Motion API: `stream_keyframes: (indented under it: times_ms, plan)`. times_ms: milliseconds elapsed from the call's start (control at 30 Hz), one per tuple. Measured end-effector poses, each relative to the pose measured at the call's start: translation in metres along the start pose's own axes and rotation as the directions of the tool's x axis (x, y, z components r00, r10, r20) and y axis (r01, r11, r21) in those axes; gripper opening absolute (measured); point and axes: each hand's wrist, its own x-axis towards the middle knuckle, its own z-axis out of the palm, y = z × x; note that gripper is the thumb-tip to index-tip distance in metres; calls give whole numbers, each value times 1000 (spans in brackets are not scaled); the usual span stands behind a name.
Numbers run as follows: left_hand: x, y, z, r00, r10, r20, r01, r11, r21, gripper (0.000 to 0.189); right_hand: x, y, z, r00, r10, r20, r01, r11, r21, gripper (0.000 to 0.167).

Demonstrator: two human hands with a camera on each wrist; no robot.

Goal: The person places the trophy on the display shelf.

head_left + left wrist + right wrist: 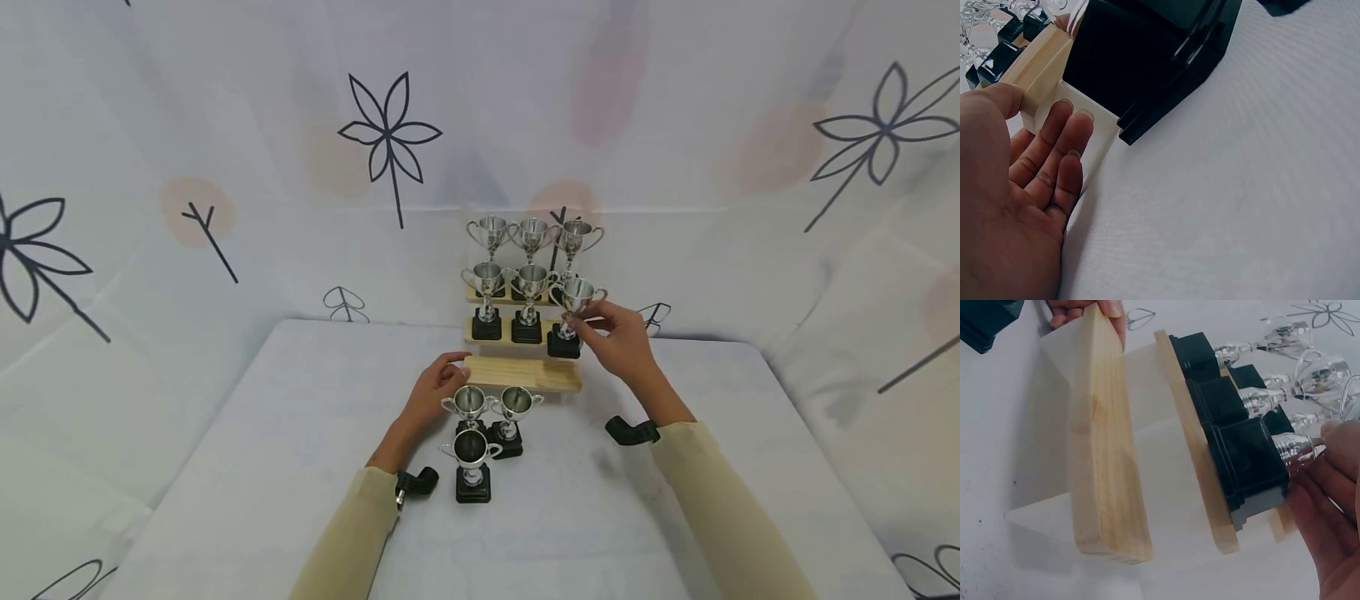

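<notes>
A tiered stand with light wooden shelves and white supports stands toward the back of the table. At the right end of its middle shelf, my right hand pinches a small silver trophy by the stem. This trophy's black base sits at the shelf, beside two others. My left hand grips the left end of the lowest shelf, thumb on the wood and fingers by the white support. Just in front of that shelf, a trophy's black base looms close to the left fingers.
Three trophies stand on the table before the stand, the nearest trophy in front of a pair. On the top shelf are three more, including a left trophy. A patterned cloth hangs behind the white-covered table.
</notes>
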Motion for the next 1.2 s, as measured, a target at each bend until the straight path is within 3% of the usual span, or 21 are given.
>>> stream_keyframes:
  times_ms: [433,767,1200]
  plan:
    - [-1,1,0,1000,5,-1,-5,1000,-3,43,9,0,7,999,29,-46,-30,999,-34,14]
    - [0,1,0,1000,-7,1,7,1000,-13,43,9,1,13,992,0,-128,0,1000,-2,8]
    - [0,2,0,1000,-10,1,10,1000,-26,43,6,2,19,979,24,-203,-14,999,46,12]
